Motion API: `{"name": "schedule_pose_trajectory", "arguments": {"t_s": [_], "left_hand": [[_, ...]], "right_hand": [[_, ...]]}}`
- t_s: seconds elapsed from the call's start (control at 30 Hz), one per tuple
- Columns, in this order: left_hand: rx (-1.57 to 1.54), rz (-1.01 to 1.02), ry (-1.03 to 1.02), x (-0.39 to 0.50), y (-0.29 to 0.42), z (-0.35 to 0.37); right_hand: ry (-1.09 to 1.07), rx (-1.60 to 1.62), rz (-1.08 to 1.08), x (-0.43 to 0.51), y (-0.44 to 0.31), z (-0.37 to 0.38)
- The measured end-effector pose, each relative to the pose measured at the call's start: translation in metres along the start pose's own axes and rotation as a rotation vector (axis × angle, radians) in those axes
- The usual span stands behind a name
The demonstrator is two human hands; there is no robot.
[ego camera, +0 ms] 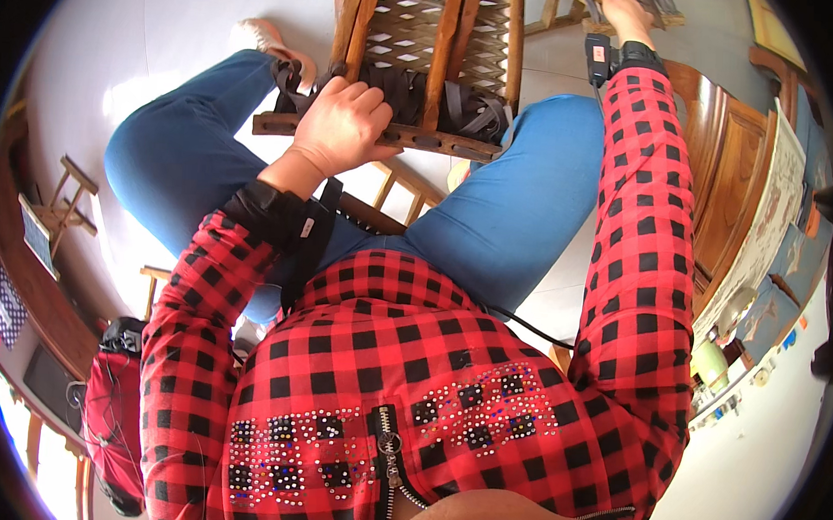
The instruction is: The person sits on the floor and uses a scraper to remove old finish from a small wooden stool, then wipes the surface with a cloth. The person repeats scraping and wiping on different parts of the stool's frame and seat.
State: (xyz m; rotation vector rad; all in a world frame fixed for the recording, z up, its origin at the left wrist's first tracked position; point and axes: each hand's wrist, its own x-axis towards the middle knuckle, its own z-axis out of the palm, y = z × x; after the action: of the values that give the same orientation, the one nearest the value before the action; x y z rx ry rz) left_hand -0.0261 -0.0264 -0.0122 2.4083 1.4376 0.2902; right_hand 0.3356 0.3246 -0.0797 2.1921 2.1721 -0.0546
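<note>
A wooden frame with crisscross woven straps stands between my knees, with dark cloth strips bundled near its lower end. My left hand is closed around the frame's slotted bottom rail. At the top right, my right hand reaches out over a small wooden stool, its fingers at some dark strips; the picture's rim cuts this off, so its exact hold is unclear. A black device is strapped at my right wrist.
Brown wooden furniture stands close on the right. At the left are a small wooden stool and a red bag. Part of another wooden frame shows between my thighs. A black cable runs by my waist.
</note>
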Motion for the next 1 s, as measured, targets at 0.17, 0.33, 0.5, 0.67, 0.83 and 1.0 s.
{"name": "schedule_pose_trajectory", "arguments": {"t_s": [0.17,0.33,0.5,0.67,0.83,1.0], "left_hand": [[-0.018,-0.003,0.021,-0.003,-0.001,0.006],[0.007,0.002,0.056,-0.005,-0.003,0.011],[0.006,0.021,0.054,0.002,-0.003,0.014],[0.095,-0.155,0.092,-0.004,0.018,0.021],[0.158,-0.142,0.224,-0.011,0.033,0.029],[0.132,-0.126,0.181,-0.002,0.024,0.034]], "right_hand": [[-0.016,-0.035,0.05,-0.003,0.007,-0.002],[-0.18,0.674,0.393,-0.033,0.006,-0.039],[-0.261,1.128,0.134,-0.174,-0.044,-0.116],[-0.416,0.648,-0.337,-0.332,-0.11,-0.114],[-0.588,0.253,-0.292,-0.366,-0.12,-0.111],[-0.558,0.186,-0.294,-0.356,-0.127,-0.114]]}}
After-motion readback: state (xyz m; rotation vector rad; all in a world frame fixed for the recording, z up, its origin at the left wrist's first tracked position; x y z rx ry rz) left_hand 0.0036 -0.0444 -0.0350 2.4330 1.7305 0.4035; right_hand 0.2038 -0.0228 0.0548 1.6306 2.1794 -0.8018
